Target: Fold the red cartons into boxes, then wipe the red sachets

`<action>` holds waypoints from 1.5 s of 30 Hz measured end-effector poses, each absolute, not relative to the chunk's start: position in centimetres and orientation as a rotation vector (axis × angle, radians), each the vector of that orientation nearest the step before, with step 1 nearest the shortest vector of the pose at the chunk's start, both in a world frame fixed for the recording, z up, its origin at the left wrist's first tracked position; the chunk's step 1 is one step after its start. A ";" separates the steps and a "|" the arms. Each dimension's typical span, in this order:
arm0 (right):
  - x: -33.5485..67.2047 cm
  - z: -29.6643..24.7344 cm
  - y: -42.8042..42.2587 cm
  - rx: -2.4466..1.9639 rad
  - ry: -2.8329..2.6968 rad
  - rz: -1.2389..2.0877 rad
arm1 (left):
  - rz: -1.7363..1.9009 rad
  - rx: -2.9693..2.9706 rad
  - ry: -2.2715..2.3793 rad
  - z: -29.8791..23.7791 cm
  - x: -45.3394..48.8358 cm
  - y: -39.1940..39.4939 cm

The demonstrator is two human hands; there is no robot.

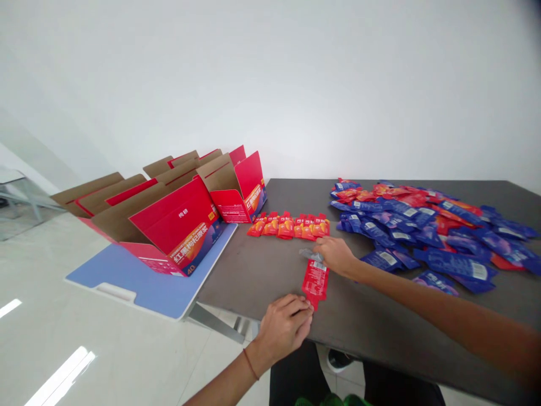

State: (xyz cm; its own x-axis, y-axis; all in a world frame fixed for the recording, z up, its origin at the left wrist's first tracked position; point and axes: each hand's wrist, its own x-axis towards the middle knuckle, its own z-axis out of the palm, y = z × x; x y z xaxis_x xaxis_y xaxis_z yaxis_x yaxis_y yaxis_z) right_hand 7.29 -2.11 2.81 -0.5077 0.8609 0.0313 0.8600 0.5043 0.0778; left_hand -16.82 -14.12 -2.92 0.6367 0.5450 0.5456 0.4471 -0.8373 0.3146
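Both arms stretched forward over the dark surface (253, 282): left hand (281, 330) in a closed grip on the lower end of a red sachet (315, 282), right hand (336, 255) over its silvery top, grip unclear. Nearby, a red carton (177, 225) printed 红黑枸杞原浆 and 40.
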 end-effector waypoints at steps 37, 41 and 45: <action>16.9 7.8 -9.1 2.932 2.988 -0.595 | 0.220 3.210 1.216 -0.6 -14.6 -15.5; 15.9 7.5 -8.4 2.870 3.035 -0.648 | 0.255 3.184 1.252 -1.7 -14.9 -16.2; 14.5 7.5 -8.3 2.799 3.108 -0.666 | 0.344 3.055 1.428 -2.3 -14.7 -16.8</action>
